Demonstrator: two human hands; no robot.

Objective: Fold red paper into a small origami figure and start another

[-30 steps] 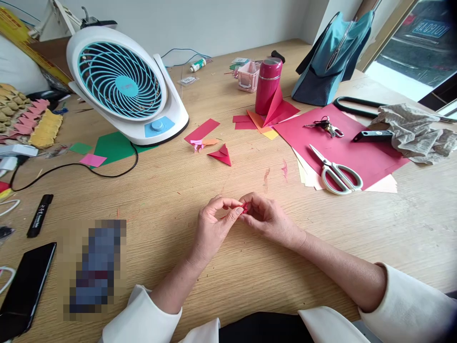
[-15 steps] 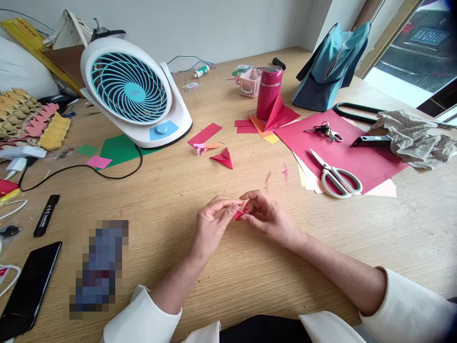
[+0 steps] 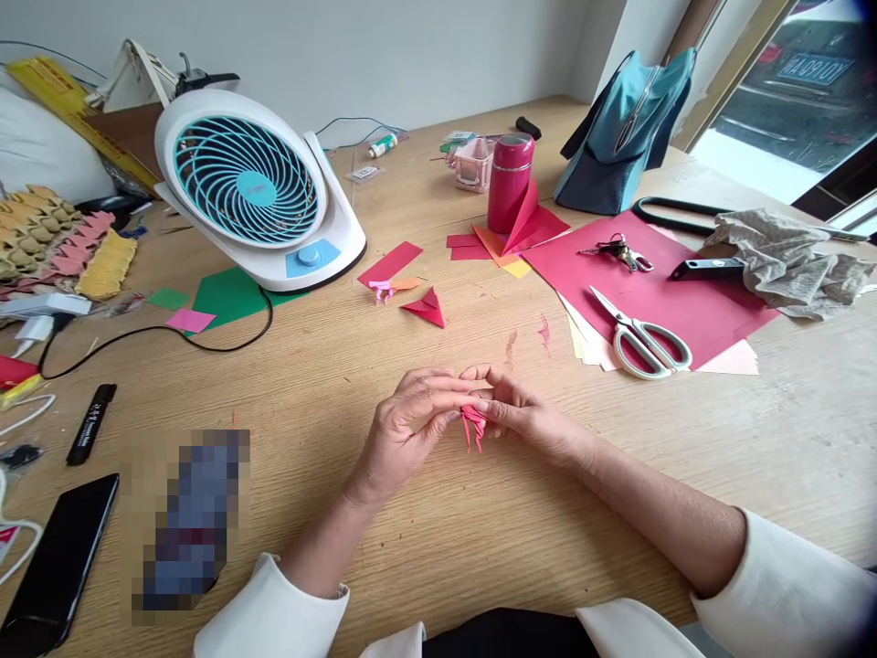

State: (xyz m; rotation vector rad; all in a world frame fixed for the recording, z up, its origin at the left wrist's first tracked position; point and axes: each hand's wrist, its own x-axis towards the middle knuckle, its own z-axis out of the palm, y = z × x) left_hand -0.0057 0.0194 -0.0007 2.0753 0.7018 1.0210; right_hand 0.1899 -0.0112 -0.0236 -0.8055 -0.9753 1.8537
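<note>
Between my fingertips is a small folded red paper figure, with thin leg-like strips hanging down. My left hand pinches it from the left, and my right hand grips it from the right; fingers hide its upper part. Beyond my hands lie a folded red paper triangle and a small pink and orange folded paper figure. A red paper strip rests behind them.
White-handled scissors lie on red paper sheets at the right, near keys. A red flask and blue bag stand behind. At the left are a fan, marker and black phone.
The red paper figure has been turned, so its thin strips now hang below my fingers. My right thumb has shifted up and left over it. The view has tilted slightly.
</note>
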